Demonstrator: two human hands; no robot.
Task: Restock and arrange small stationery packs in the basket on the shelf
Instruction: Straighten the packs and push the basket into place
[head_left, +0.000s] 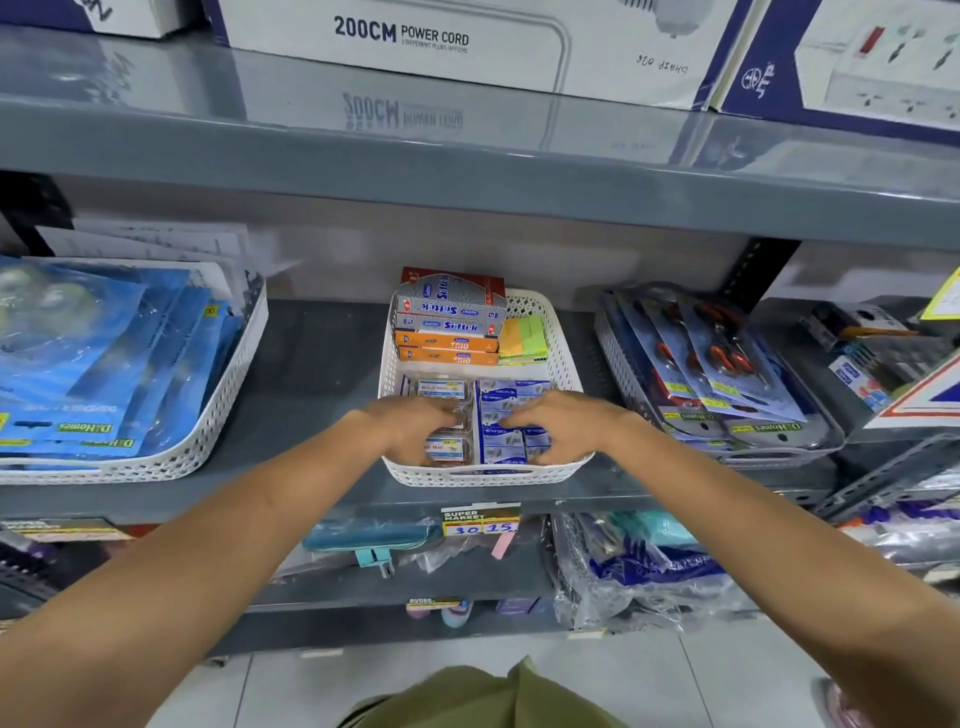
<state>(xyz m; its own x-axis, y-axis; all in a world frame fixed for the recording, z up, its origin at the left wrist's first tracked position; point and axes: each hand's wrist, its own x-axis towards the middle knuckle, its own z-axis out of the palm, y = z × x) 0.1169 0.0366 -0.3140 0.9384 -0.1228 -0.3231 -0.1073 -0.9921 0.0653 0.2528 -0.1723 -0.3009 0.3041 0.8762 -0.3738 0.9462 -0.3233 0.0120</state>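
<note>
— Grey metal, that shelf across the middle of the frame?

— Yes, smooth and dull, with a glossier grey shelf above it carrying a white "200CM POWER CORD" box at the top of the frame. At centre stands the white plastic basket, rectangular, with perforated lattice walls and a handle slot in its near rim.

— And around it?

— At the left, a larger white lattice tray of shiny blue packets; at the right, a clear tray of carded scissors with red handles.

— What fills the basket?

— At the back, grey and orange card boxes stacked flat, with yellow and green sticky notes beside them. At the front, clear plastic packs on the left and small blue-and-white packs on the right, in rows.

— The hands?

— Both reach inside the front half. Left hand lies over the clear packs, fingers curled down onto them. Right hand rests on the blue packs, fingers loosely spread and bent, tips touching them. Whether either hand actually pinches a pack, I cannot tell.
</note>
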